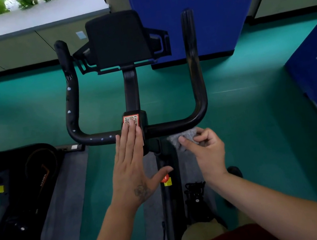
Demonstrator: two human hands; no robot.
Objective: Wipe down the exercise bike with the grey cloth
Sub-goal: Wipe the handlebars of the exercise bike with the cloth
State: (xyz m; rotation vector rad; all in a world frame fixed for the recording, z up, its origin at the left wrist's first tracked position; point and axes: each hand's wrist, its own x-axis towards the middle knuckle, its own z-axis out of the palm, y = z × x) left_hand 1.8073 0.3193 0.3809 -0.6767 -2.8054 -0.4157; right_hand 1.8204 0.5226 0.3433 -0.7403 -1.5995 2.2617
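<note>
Covering QR sticker (pixel 131 120) partly: left hand (pixel 131 161) fingertips.

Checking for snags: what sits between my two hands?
Head view: between left hand and right hand holding the grey cloth is the bike's black centre post.

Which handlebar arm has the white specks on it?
The left arm. White specks dot its length and the bend below it; the right arm looks plain black.

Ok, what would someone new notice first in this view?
The black handlebar of the exercise bike fills the middle. The left hand lies flat on its centre by the orange QR sticker. The right hand pinches a grey cloth against the bar's right side.
</note>
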